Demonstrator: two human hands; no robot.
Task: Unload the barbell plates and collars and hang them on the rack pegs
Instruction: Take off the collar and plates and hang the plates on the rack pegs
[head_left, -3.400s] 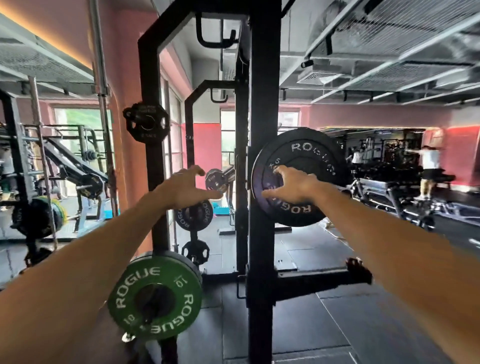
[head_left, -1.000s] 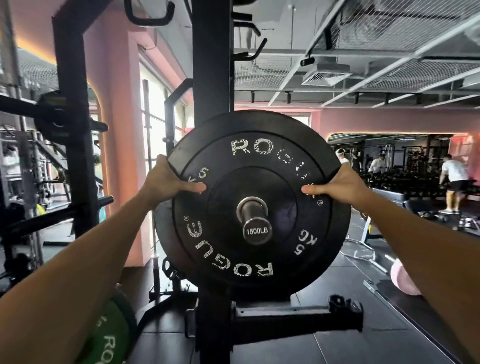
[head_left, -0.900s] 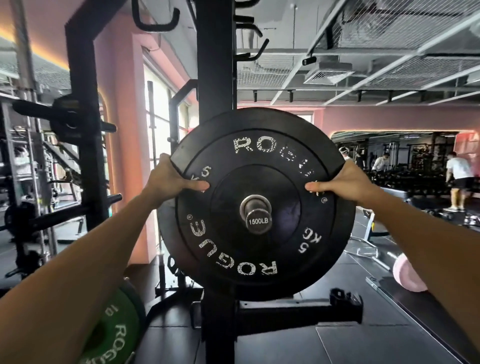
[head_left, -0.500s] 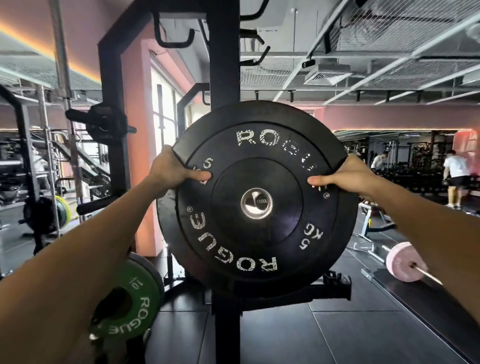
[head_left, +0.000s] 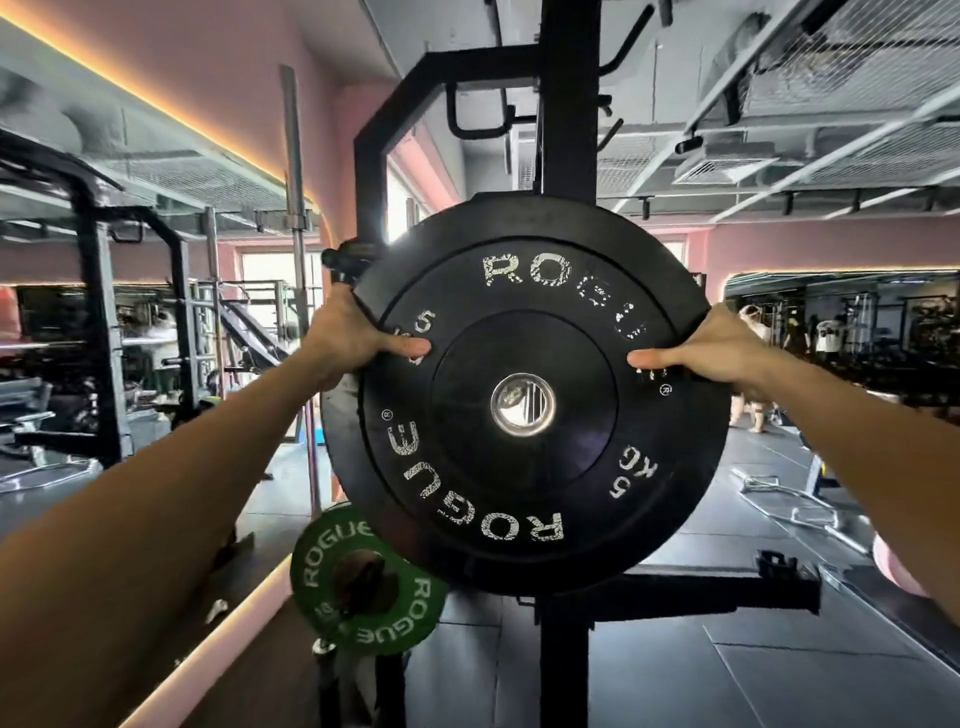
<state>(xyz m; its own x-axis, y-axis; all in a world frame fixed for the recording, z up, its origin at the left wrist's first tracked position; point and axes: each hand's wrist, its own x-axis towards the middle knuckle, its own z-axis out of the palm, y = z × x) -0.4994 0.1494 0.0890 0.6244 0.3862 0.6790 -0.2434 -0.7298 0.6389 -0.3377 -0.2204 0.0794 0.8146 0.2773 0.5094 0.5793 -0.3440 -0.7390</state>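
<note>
Left hand (head_left: 347, 340) gripping the left rim of a black 5 kg Rogue plate (head_left: 524, 395), thumb laid flat across the face near the "5", fingers wrapped out of sight behind the edge. Right hand (head_left: 719, 349) gripping the opposite rim at about the same height, thumb pointing inward across the face, fingers likewise hidden behind. Plate held upright at arm's length, face toward the camera, in front of a black rack upright (head_left: 569, 104). Centre hole (head_left: 523, 405) with its steel ring open, background visible through it, no bar end inside. Second dark plate edge (head_left: 337, 441) showing just behind the first on the lower left; cannot tell whether touching. Green Rogue plate (head_left: 366, 577) hung low on the rack, below and left of the black one. Horizontal black arm (head_left: 727, 587) jutting right from the upright beneath the plate. Vertical steel barbell (head_left: 296, 208) stored to the left. People (head_left: 753, 364) in the distance at right, blurred.
</note>
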